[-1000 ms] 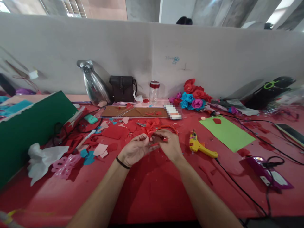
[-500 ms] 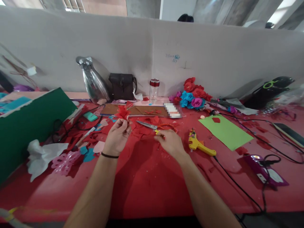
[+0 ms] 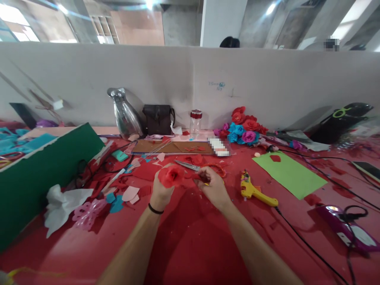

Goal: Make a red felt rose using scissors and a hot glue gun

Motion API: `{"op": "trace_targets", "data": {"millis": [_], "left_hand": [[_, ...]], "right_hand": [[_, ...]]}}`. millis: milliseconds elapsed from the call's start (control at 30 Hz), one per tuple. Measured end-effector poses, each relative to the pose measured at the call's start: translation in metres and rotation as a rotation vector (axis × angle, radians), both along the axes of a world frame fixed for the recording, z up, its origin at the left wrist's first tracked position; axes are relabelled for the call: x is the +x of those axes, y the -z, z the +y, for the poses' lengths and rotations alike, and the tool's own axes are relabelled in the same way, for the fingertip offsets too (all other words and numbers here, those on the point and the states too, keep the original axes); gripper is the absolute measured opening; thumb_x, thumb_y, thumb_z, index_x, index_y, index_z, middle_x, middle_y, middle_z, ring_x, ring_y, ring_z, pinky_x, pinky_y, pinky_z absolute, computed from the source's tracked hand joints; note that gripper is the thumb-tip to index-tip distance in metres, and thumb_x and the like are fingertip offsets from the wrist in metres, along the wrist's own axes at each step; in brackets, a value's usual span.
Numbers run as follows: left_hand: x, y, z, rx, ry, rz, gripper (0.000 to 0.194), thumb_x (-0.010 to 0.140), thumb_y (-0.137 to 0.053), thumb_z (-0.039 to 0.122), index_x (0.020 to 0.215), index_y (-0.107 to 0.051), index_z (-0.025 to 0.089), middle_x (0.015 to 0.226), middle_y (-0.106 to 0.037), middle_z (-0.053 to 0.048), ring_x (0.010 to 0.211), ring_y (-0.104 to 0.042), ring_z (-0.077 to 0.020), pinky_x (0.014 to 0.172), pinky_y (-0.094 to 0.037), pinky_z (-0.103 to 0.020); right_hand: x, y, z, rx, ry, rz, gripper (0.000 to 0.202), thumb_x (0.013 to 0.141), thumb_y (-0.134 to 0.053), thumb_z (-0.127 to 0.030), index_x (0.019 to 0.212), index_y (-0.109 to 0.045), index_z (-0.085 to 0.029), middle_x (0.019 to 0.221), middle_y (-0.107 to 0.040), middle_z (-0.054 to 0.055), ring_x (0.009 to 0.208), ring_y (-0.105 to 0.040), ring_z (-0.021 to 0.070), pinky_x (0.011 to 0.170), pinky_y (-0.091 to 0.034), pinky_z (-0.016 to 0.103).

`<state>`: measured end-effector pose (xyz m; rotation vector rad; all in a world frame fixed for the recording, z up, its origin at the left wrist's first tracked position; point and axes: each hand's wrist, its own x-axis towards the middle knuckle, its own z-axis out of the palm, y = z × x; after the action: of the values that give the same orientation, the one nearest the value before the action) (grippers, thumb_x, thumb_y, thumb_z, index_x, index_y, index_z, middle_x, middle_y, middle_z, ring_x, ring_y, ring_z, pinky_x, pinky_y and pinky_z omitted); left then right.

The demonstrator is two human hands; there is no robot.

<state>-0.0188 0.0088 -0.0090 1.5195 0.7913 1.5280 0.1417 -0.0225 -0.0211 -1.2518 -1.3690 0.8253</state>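
Note:
A red paper flower [image 3: 172, 176] faces up towards me, its petals layered around a darker centre. My left hand [image 3: 162, 194] is closed around it from below, and the flower hides most of the fingers. To the right, my right hand [image 3: 214, 188] hovers with thumb and fingers curled together. A dark red bit shows at its fingertips, too small and too close in colour to the table to name. Just behind that hand lie scissors [image 3: 187, 165] with orange handles, partly covered by the fingers.
A yellow glue gun [image 3: 257, 193] lies at right, its cord running to a purple power box [image 3: 346, 227]. Green paper [image 3: 292, 174] lies behind it. Paper scraps [image 3: 130, 194] and a green board [image 3: 53, 178] are at left. A flask [image 3: 126, 116], jar [image 3: 195, 123] and paper roses [image 3: 243, 126] stand behind.
My left hand has moved right and towards me, turning the flower so its open face shows. My right hand has shifted slightly, its fingers curling. The camera view has tilted up.

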Motion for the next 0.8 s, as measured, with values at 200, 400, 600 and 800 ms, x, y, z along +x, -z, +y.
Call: {"op": "trace_targets", "data": {"millis": [200,400,600,800], "left_hand": [[0.007,-0.009,-0.009,-0.176,0.074,0.115,0.018,0.071,-0.066,0.033,0.082,-0.069,0.020,0.096,-0.068,-0.008,0.085,-0.060,-0.0213,0.080,-0.047,-0.036],[0.016,-0.008,-0.012,-0.462,0.195,-0.015,0.020,0.061,-0.074,0.028,0.077,-0.069,0.017,0.078,-0.068,-0.005,0.078,-0.060,-0.0188,0.075,-0.047,-0.032],[0.015,-0.010,-0.009,-0.456,0.098,-0.047,0.015,0.058,-0.076,0.024,0.065,-0.066,0.017,0.063,-0.060,0.001,0.063,-0.054,-0.0129,0.062,-0.043,-0.026],[0.009,-0.014,-0.006,-0.441,0.036,-0.040,0.021,0.053,-0.080,0.026,0.063,-0.065,0.016,0.062,-0.061,0.002,0.061,-0.052,-0.0113,0.058,-0.041,-0.023]], "right_hand": [[-0.001,-0.009,-0.002,-0.080,-0.039,0.296,0.034,0.064,-0.071,-0.028,0.093,-0.055,-0.022,0.078,-0.062,-0.002,0.074,-0.057,0.0144,0.069,-0.043,0.026],[-0.001,-0.010,-0.003,-0.099,-0.071,0.255,0.038,0.063,-0.073,-0.028,0.096,-0.055,-0.021,0.073,-0.061,-0.003,0.067,-0.056,0.0125,0.065,-0.042,0.025],[-0.002,-0.009,-0.002,-0.083,-0.030,0.202,0.025,0.067,-0.067,-0.030,0.090,-0.061,-0.020,0.077,-0.063,-0.001,0.074,-0.059,0.0143,0.070,-0.046,0.028],[-0.003,-0.005,-0.001,-0.041,-0.048,0.107,0.022,0.070,-0.065,-0.028,0.090,-0.063,-0.019,0.076,-0.066,0.001,0.070,-0.060,0.0151,0.067,-0.048,0.027]]}}
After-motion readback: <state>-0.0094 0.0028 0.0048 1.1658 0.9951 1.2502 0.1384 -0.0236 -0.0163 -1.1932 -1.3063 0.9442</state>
